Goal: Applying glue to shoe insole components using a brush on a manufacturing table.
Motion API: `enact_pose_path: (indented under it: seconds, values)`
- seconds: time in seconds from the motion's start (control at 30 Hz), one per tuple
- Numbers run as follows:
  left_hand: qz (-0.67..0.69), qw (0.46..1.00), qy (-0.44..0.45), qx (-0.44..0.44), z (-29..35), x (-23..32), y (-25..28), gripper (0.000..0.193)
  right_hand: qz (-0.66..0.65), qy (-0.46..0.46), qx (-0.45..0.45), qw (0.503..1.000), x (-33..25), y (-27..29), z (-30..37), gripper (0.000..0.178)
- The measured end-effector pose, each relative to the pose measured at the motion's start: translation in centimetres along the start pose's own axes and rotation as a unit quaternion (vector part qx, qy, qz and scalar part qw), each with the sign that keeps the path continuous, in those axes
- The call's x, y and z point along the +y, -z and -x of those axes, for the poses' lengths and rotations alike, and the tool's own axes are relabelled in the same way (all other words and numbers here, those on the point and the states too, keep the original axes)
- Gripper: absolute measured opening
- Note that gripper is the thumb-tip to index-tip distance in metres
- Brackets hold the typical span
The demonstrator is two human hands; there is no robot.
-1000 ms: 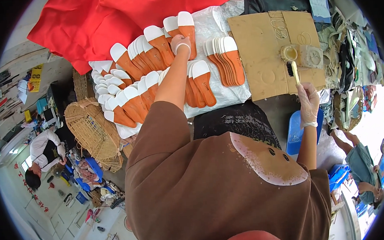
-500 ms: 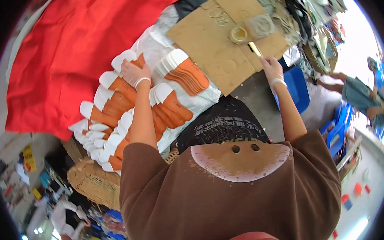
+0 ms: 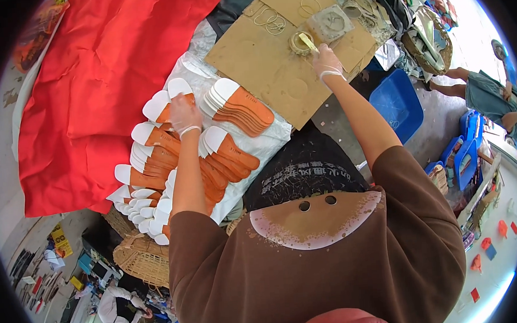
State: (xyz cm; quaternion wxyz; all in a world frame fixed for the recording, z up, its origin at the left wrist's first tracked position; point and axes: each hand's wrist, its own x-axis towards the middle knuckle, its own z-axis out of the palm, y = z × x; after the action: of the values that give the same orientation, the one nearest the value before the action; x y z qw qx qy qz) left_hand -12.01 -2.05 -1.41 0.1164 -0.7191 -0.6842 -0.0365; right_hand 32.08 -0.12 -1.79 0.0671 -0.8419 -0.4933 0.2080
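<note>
Rows of overlapping shoe insoles [image 3: 158, 144], orange with white ends, lie on a white plastic sheet [image 3: 272, 138]. Over the upper ones rests my left hand [image 3: 186, 114], in a thin clear glove; its fingers are smeared by motion. A neat fanned stack of insoles [image 3: 239, 108] sits just right of it. My right hand [image 3: 327, 61], gloved too, is closed around a brush [image 3: 307, 42] with a pale yellowish end. That end is at the mouth of a small round jar [image 3: 298, 49], on a sheet of brown cardboard [image 3: 265, 62].
A clear square container [image 3: 330, 24] stands beside the jar, and rubber bands [image 3: 271, 23] lie on the cardboard. Red cloth [image 3: 103, 99] spreads at the left. A blue tub [image 3: 397, 104] is at the right, a wicker basket [image 3: 141, 258] at lower left. Other people are farther off.
My right hand has moved left and away from me, carrying the brush to the jar. My left hand has stayed over the insoles, and its fingers have shifted. The whole view has turned slightly.
</note>
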Motion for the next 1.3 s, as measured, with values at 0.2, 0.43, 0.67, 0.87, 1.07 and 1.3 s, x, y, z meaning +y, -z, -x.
enact_pose_path:
  seconds: [0.2,0.43,0.67,0.87,1.07,1.3]
  values:
    - [0.121,0.965,-0.027,-0.229,-3.7,10.8,3.7,0.048,-0.024,-0.027,-0.051,0.998,0.3,-0.9,-0.1,0.031]
    - [0.044,0.94,-0.011,-0.337,-4.4,11.7,0.6,0.051,-0.228,-0.085,-0.117,0.963,1.0,1.9,1.1,0.037]
    - [0.164,0.973,0.014,-0.162,-1.8,13.4,3.6,0.044,-0.404,-0.055,-0.182,0.895,6.1,-0.4,0.1,0.036]
    - [0.191,0.977,-0.087,0.023,0.6,14.9,7.8,0.033,-0.481,-0.081,-0.379,0.786,5.0,2.2,2.4,0.04]
    - [0.27,0.954,-0.13,0.004,1.5,13.5,6.6,0.035,-0.464,-0.093,-0.376,0.796,5.5,2.5,1.0,0.042]
    - [0.171,0.956,0.237,-0.03,-0.1,11.6,7.6,0.063,-0.518,-0.1,-0.354,0.772,6.8,2.7,-0.8,0.039]
